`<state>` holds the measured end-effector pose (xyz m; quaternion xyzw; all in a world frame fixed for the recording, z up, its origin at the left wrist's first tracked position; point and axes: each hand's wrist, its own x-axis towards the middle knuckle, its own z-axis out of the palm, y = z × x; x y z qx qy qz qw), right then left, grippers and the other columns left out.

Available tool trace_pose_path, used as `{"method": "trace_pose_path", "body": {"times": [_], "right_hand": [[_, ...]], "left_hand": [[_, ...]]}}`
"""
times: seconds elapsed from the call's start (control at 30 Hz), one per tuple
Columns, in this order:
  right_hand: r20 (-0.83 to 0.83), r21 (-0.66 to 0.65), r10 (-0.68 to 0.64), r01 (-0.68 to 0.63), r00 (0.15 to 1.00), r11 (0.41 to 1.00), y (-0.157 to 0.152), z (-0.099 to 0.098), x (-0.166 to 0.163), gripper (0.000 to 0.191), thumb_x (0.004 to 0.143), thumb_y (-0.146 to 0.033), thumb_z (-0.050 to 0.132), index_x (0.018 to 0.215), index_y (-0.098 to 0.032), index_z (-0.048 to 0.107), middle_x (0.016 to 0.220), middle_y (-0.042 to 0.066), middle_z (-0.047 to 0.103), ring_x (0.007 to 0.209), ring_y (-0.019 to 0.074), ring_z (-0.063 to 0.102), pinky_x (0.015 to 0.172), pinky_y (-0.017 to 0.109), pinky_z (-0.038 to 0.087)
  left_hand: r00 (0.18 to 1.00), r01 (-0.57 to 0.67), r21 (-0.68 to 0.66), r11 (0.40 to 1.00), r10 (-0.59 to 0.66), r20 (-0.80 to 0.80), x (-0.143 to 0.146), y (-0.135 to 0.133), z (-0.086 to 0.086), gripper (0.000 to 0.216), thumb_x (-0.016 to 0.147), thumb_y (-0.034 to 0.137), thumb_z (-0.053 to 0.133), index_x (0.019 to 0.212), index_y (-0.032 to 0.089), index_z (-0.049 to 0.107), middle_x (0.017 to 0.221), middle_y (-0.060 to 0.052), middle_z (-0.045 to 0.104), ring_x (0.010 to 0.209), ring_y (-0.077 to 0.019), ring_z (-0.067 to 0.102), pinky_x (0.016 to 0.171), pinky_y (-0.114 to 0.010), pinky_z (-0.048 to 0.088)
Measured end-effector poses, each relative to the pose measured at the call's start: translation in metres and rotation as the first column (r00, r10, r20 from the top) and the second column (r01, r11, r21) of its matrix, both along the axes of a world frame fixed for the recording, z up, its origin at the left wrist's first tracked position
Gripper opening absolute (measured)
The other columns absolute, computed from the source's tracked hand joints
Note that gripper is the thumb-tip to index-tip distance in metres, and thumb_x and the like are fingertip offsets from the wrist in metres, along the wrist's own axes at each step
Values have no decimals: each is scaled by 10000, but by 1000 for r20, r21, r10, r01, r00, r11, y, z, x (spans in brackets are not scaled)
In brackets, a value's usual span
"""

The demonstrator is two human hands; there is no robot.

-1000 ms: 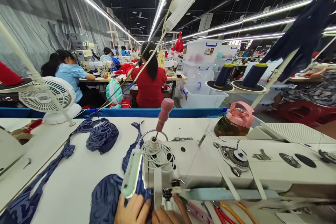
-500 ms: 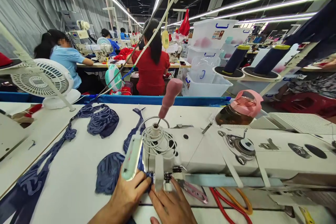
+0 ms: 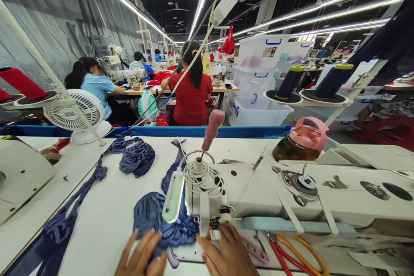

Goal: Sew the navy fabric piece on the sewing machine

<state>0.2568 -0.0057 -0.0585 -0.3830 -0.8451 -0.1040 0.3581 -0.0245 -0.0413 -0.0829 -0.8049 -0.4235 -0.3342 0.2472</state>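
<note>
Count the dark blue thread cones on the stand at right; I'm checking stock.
2: the left cone and the right cone stand side by side on round plates. Others may be hidden.

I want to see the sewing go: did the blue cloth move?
Yes. The blue lace fabric bunched further left from the sewing machine's needle.

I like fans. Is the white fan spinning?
Cannot tell. The white fan stands upright on the table, but its blades are hidden behind the grille.
</note>
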Motion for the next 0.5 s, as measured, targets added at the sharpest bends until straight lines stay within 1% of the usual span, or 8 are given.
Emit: {"method": "trace_pose_path", "body": {"times": [0.07, 0.1, 0.13, 0.17, 0.23, 0.33, 0.4, 0.5], "right_hand": [[36, -54, 26, -24, 999, 998, 1, 0, 0, 382, 828, -201, 628, 1194, -302, 665, 879, 42, 639, 807, 238, 559, 735, 349, 439], [32, -93, 36, -33, 999, 995, 1, 1, 0, 391, 829, -196, 637, 1204, -304, 663, 894, 42, 641, 821, 237, 561, 745, 351, 442], [19, -137, 43, -40, 999, 990, 1, 2, 0, 388, 834, -189, 643, 1203, -308, 663, 915, 40, 644, 836, 234, 563, 758, 351, 444], [-4, -176, 46, -46, 999, 983, 0, 3, 0, 377, 843, -181, 642, 1198, -307, 664, 939, 37, 649, 848, 230, 565, 769, 351, 444], [-41, -220, 47, -55, 998, 974, -1, 5, 0, 368, 876, -143, 603, 1208, -293, 654, 974, 34, 653, 862, 219, 570, 787, 348, 442], [-54, -184, 44, -53, 998, 981, -1, 7, -1, 392, 904, -94, 514, 1235, -268, 633, 1001, 46, 653, 892, 223, 584, 817, 361, 441], [-52, -142, 26, -33, 998, 989, 2, 6, -2, 381, 893, -86, 502, 1200, -265, 639, 982, 45, 653, 891, 225, 594, 820, 358, 448], [3, -63, -21, 21, 1000, 998, 7, 2, -5, 285, 887, -98, 518, 1087, -252, 649, 900, 34, 663, 817, 207, 618, 746, 318, 471]], "left_hand": [[996, -89, -59, 994, 89, 1, -35, 14, 19, 377, 954, 60, 379, 964, 244, 708, 1245, -97, 691, 1247, -262, 595, 1122, -546, 387], [983, -176, -90, 980, 171, -64, -46, 19, 30, 390, 937, 49, 372, 969, 238, 712, 1268, -111, 675, 1249, -297, 585, 1102, -583, 384], [964, -226, -77, 971, 212, -158, -51, 24, 40, 380, 914, 43, 386, 968, 235, 708, 1263, -119, 669, 1217, -318, 594, 1058, -581, 410], [954, -226, -59, 972, 208, -217, -48, 26, 49, 372, 890, 39, 410, 996, 240, 705, 1219, -115, 675, 1159, -313, 612, 1013, -543, 441], [979, -167, -85, 982, 155, -132, -25, 25, 58, 389, 859, 16, 452, 1127, 199, 667, 1104, -106, 665, 1044, -254, 623, 975, -441, 467], [991, 100, -200, 975, -79, 110, 30, 20, 56, 235, 876, 42, 528, 1059, 154, 623, 880, -50, 620, 844, -180, 590, 882, -345, 489], [983, 129, -213, 968, -97, 155, 57, 20, 50, 228, 887, 48, 514, 1067, 153, 608, 842, -46, 606, 779, -174, 568, 754, -311, 492], [988, 83, -244, 966, -48, 145, 69, 28, 40, 182, 932, 124, 497, 1070, 172, 605, 855, -56, 620, 760, -186, 581, 673, -303, 485]]}}
